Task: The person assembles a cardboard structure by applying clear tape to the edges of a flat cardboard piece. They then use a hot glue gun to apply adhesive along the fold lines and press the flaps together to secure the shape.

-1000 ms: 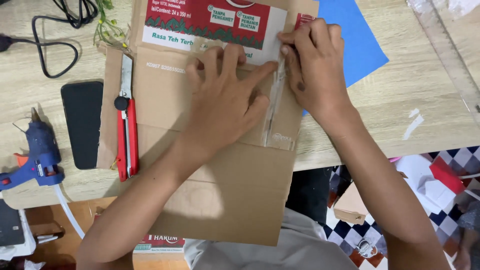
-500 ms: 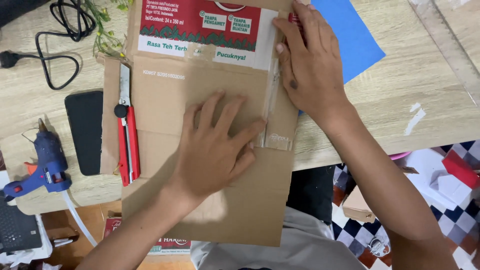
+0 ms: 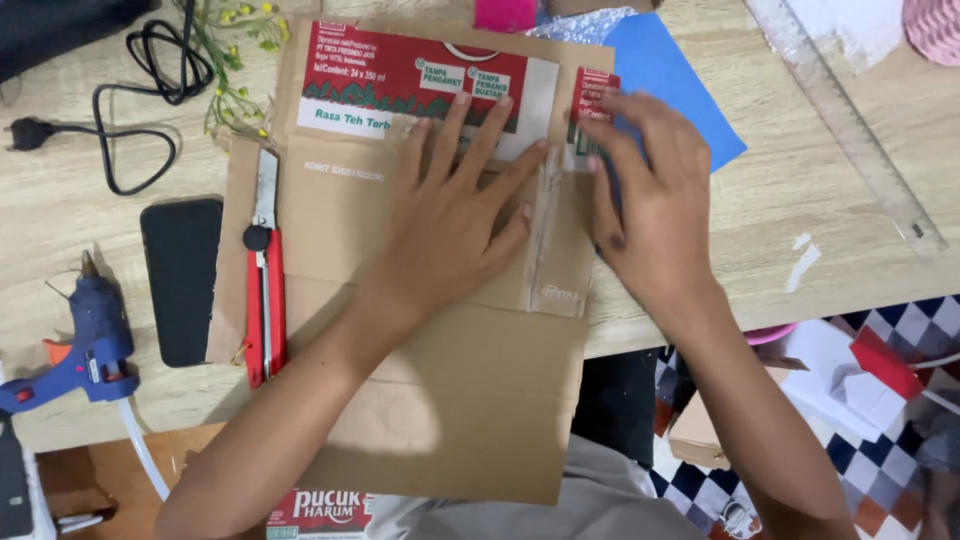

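Flattened cardboard box lying over the surface's near edge, long axis running near to far. Left hand spread flat on it; right hand flat just beside, fingers pressing its right edge.

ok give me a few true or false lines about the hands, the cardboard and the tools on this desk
1. The left hand lies flat on the cardboard. True.
2. The right hand holds the box cutter. False: the cutter lies untouched on the cardboard's left edge.
3. The blue glue gun lies left of the black phone. True.
4. The clear ruler lies under the left hand. False: it lies far right on the table.
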